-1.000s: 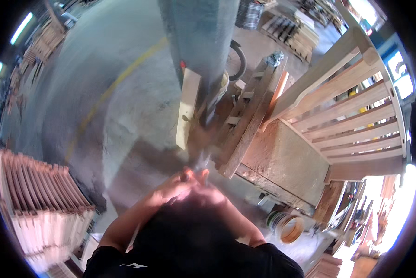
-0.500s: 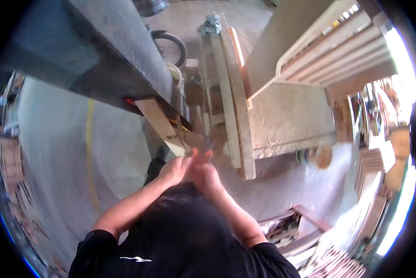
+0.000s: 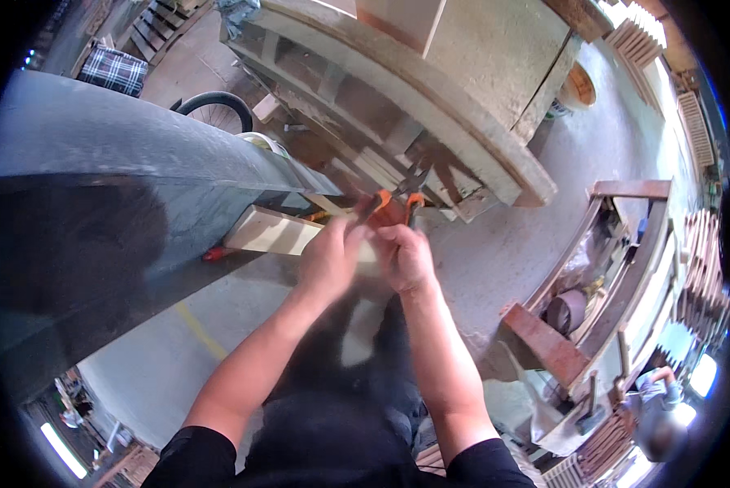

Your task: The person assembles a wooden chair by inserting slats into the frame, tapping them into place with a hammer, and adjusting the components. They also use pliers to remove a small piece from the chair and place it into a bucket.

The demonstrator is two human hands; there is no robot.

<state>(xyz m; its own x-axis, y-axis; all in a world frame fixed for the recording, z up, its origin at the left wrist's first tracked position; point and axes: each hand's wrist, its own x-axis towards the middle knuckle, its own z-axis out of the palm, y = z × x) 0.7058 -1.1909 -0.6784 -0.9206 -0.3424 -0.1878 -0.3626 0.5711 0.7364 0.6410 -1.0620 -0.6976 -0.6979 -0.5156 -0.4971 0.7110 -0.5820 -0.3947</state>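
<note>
A pair of pliers with orange-and-dark handles and dark jaws is held out ahead of my body, its jaws tilted away and to the right. My left hand is closed around the left handle. Around the other handle closes my right hand, close beside it. Some blur covers the fingers, and whether anything sits in the jaws cannot be made out. Just left of my left hand, a pale wooden board sticks out from under the grey machine surface.
To the left spreads a large grey metal table. A wooden workbench edge lies ahead. At right stands a wooden-framed bin of odds and ends. Further off are a wheel, a bucket and another person.
My view has turned to the right, so the bench and table have swung round in the picture. The pliers stay in both hands, and their handles look more spread apart.
</note>
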